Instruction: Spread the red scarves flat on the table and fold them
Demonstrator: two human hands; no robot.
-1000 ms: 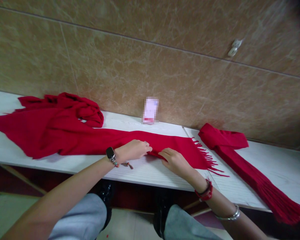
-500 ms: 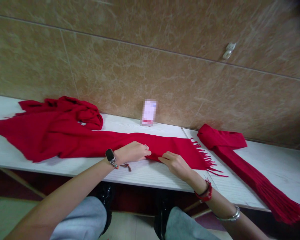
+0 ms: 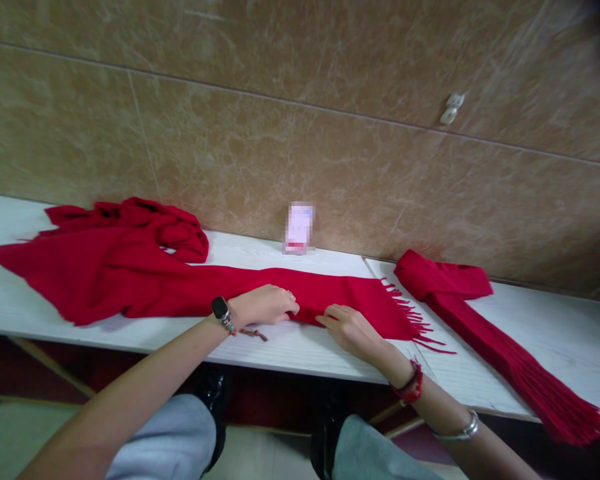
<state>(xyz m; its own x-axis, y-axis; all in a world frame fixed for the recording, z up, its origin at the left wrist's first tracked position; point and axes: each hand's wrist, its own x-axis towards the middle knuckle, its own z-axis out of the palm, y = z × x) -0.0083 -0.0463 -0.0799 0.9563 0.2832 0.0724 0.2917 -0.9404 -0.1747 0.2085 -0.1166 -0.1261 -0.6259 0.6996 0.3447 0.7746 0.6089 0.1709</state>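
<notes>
A red scarf (image 3: 330, 287) lies lengthwise along the white bench top, its fringed end to the right and its left part loosely bunched. My left hand (image 3: 264, 304), with a watch and a beaded bracelet on the wrist, is closed on the scarf's near edge around the middle. A short way to the right, my right hand (image 3: 350, 328) pinches the same near edge with fingers together. The fingertips of both are partly hidden. Beyond the fringe rests a second red scarf (image 3: 473, 327), folded narrow and bent at its top, with its fringe at the bench's front edge.
The white bench top (image 3: 545, 333) is narrow and runs along a brown marbled wall (image 3: 280, 153). A blurred-out phone-like object (image 3: 299, 228) leans against the wall. A small white fitting (image 3: 452, 109) is fixed higher up. My knees are just below the front edge.
Both hands keep nearly the same place on the scarf's near edge, the left shifting very slightly left. The camera view has tilted a little.
</notes>
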